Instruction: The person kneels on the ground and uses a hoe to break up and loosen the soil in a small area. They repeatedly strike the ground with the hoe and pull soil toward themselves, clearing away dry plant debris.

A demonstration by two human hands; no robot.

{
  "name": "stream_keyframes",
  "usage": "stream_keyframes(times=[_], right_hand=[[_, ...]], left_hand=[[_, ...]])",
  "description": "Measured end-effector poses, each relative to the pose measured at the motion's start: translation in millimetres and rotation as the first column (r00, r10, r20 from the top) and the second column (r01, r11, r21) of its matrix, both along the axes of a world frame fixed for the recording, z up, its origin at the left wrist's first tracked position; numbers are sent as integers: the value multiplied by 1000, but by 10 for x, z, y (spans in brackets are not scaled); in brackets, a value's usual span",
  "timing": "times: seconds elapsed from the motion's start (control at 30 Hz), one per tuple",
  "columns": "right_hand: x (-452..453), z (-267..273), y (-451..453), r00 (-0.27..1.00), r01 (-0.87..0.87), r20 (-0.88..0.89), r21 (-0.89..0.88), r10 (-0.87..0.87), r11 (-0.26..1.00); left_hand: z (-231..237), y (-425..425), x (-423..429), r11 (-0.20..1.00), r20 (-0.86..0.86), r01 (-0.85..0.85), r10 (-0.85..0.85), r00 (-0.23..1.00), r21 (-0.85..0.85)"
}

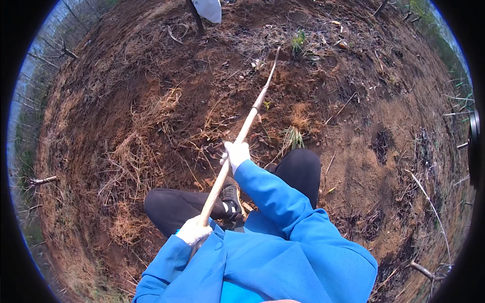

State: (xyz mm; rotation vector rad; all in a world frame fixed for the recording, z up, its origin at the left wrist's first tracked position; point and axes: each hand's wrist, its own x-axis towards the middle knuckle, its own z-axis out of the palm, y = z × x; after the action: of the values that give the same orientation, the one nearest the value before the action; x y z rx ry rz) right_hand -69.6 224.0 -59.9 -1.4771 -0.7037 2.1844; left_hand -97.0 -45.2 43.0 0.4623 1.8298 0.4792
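Observation:
A long wooden pole (pixel 247 125) runs slantwise from beside my body up to the soil ahead. My right hand (pixel 237 153), in a white glove, is closed around its middle. Lower down, my left hand (pixel 194 231), gloved too, grips the pole close to my waist on the left. The pole's far end lies at reddish-brown soil near a green grass tuft (pixel 298 41); whether a tool head is fixed there cannot be told. Below my right hand, a dark shoe (pixel 230 197) shows between my bent legs.
Dry grass (pixel 130 159) lies on the left, and another grass tuft (pixel 293 138) stands by my right knee. A thin trunk (pixel 195 17) rises at the top beside a white sheet or bag (pixel 208 9). A bent branch (pixel 426 270) lies at the lower right.

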Motion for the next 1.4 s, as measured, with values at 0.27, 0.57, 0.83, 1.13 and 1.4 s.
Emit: stream_keyframes(times=[0.27,0.57,0.83,1.13,1.4], right_hand=[[-287,-280,908,970,-62,239,405,-40,912],[-300,-717,-40,954,-175,286,277,93,945],[58,-122,-1357,933,-337,155,58,325,940],[181,164,-1496,951,-308,-22,-197,310,931],[-366,622,24,971,-182,-113,219,210,959]], left_hand=[[-291,1564,-317,900,667,-437,316,675,16],[-122,-38,28,966,-261,224,-250,932,-127],[166,-1375,371,972,-186,-30,-14,982,-233],[312,-1792,454,949,-314,4,-108,943,-316],[179,600,-311,942,178,-320,299,937,103]])
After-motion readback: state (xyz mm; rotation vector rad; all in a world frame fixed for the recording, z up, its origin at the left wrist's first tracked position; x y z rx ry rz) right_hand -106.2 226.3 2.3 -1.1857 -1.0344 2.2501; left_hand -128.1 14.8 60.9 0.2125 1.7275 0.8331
